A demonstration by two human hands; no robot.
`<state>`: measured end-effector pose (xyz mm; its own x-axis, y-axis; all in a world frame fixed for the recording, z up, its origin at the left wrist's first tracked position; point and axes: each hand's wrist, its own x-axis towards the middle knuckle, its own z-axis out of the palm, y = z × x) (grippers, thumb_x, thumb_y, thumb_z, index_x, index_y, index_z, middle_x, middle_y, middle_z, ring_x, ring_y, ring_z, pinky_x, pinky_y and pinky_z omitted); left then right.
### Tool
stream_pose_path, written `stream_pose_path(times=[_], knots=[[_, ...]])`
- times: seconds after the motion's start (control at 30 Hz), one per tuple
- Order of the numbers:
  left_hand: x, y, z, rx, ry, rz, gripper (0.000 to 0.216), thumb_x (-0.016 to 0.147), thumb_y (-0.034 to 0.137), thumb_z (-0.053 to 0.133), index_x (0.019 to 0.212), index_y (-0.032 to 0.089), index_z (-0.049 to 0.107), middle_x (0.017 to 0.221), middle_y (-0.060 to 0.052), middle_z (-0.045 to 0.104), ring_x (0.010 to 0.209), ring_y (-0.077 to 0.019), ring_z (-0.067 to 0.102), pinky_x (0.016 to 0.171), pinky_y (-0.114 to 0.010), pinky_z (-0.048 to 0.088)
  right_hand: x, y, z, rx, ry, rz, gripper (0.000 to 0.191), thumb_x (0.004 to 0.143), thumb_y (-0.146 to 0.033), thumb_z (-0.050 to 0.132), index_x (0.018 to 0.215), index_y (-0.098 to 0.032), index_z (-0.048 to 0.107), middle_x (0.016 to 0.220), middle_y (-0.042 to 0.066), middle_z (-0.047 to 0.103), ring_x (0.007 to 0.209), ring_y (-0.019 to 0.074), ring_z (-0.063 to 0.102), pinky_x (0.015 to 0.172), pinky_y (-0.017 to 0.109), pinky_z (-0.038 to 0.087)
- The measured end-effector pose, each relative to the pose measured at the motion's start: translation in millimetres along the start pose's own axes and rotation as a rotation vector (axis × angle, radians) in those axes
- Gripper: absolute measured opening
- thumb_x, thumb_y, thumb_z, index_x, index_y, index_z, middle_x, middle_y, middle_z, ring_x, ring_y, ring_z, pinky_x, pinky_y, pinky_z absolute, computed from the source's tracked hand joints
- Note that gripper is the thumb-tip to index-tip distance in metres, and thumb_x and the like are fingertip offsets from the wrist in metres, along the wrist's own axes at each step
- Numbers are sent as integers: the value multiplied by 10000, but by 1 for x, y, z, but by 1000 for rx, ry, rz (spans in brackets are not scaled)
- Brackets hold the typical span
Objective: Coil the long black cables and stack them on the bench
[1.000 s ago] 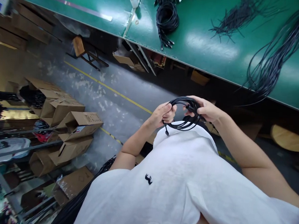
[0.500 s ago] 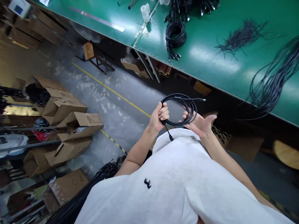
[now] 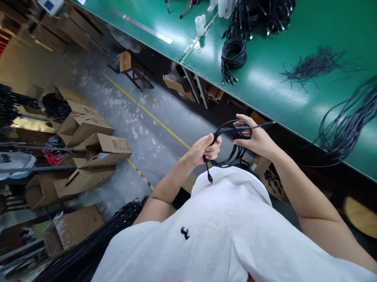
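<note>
Both my hands hold a coil of black cable (image 3: 230, 154) in front of my white shirt, just below the edge of the green table (image 3: 275, 82). My left hand (image 3: 205, 148) is closed in a fist round the coil's left side, and a short end with a plug hangs down from it. My right hand (image 3: 255, 138) grips the coil's right side, with the other cable end sticking out to the right past its fingers.
On the green table lie a finished black coil (image 3: 234, 54), a heap of black cables (image 3: 260, 9), a bundle of thin ties (image 3: 317, 64), long loose cables (image 3: 352, 121) and white rolls (image 3: 200, 24). Open cardboard boxes (image 3: 88, 152) stand on the floor at left. A wooden stool (image 3: 127, 65) is near the table.
My right hand has gone from open under the coil to closed on its right side. The coil has shifted slightly right, and the view has tilted so more of the table shows.
</note>
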<state>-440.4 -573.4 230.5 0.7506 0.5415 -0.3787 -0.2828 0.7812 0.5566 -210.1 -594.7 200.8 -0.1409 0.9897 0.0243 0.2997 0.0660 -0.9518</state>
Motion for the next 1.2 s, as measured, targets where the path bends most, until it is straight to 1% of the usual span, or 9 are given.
stream_pose_path(times=[0.2,0.37,0.5,0.63,0.73,0.83,1.03,1.1,1.2], knots=[[3,3,7,126,-3,-29,334,896,461,659,835,136,616,496,107,287,372,-24,209,358,-132,243,3,-24,-18,-369,169,-223,821,749,-371,786,1479,-254,428,1416,127,526,1171,309,609,1004,467,510],[9,2,15,182,-90,-50,377,834,503,719,852,142,611,490,113,287,375,-25,214,357,-136,243,5,-32,-7,-568,-89,-282,434,936,-264,523,1361,-175,532,1237,132,640,1054,254,653,865,361,522],[17,-4,19,220,-121,-85,441,803,557,728,858,135,609,497,114,319,374,-17,207,358,-141,236,6,-39,4,-728,-224,-378,452,923,-149,431,1363,-160,530,1161,127,648,906,196,645,694,274,434],[24,-6,21,289,-35,-131,492,810,612,689,847,131,590,512,92,394,381,-27,295,373,-162,298,7,-45,-1,-831,-346,-265,328,901,-140,418,1168,-166,607,954,78,665,698,152,574,559,259,272],[26,-5,25,366,-86,-168,534,717,618,771,857,141,576,544,84,442,413,-41,383,424,-193,400,9,-43,-13,-691,-415,-225,214,846,-123,457,976,-188,615,871,53,658,680,141,553,568,252,279],[25,-4,34,422,-65,-138,523,690,591,804,789,165,518,525,108,381,400,-28,336,406,-181,370,10,-31,-19,-391,-362,-192,106,824,-176,522,872,-197,614,756,25,623,668,144,545,601,255,346],[25,-10,43,334,168,211,516,703,604,788,763,184,495,504,125,307,380,-17,258,376,-166,287,0,-5,4,575,243,202,209,777,-384,694,763,-205,585,554,-69,434,495,77,397,565,254,474],[26,-16,42,326,181,227,529,680,617,798,759,184,505,496,124,319,378,-25,287,389,-180,321,-3,-2,6,745,290,257,247,729,-374,746,737,-200,571,514,-91,368,455,53,314,473,214,410],[27,-25,42,322,137,184,556,649,641,804,721,185,495,484,119,336,390,-38,340,452,-213,411,-5,0,-7,802,151,278,282,693,-347,794,740,-185,568,497,-105,311,425,30,223,381,168,211]])
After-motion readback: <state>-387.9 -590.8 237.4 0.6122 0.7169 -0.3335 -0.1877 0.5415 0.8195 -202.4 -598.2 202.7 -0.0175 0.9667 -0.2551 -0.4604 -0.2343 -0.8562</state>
